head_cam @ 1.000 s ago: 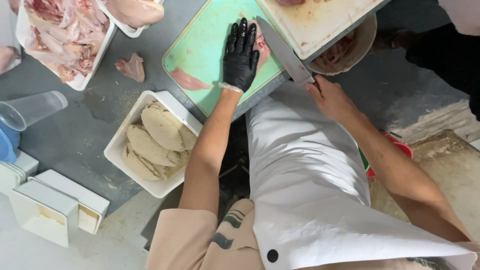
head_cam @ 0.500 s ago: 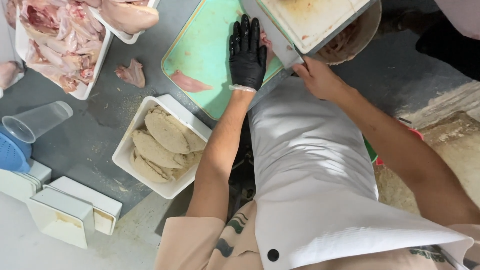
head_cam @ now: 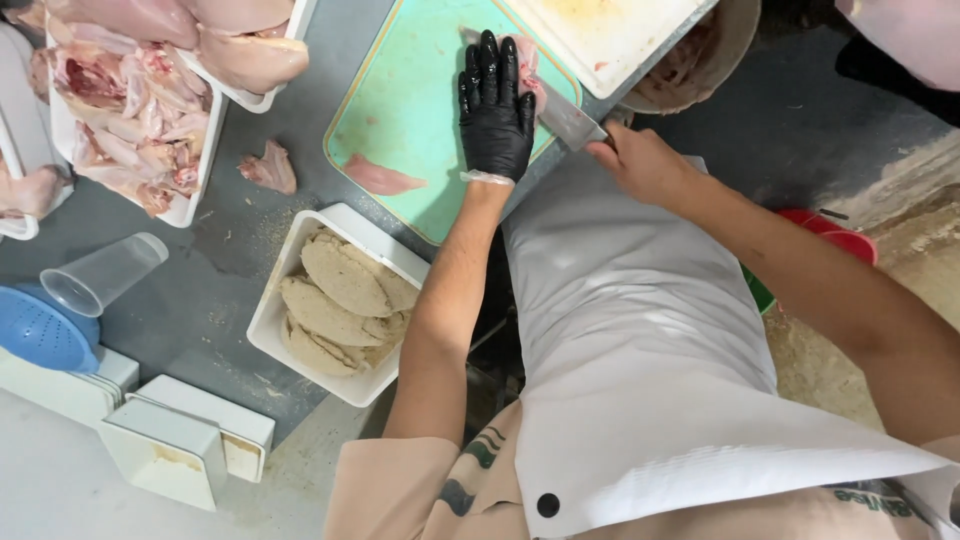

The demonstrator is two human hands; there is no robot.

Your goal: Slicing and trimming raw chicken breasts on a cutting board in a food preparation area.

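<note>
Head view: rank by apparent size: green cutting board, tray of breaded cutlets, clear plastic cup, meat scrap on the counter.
1. green cutting board
2. tray of breaded cutlets
3. clear plastic cup
4. meat scrap
All lie on the same counter, so the ranking is safe.

A single head-worn camera looked almost straight down from above the person's chest, close over the hands point(head_cam: 495, 110). The grey surface point(head_cam: 200, 290) filled the frame beyond and left of them; the apron point(head_cam: 640, 340) lay beneath, the floor point(head_cam: 900, 240) to their right.

Tray of breaded cutlets point(head_cam: 340, 300), plastic cup point(head_cam: 100, 272), blue colander point(head_cam: 40, 330)
</note>
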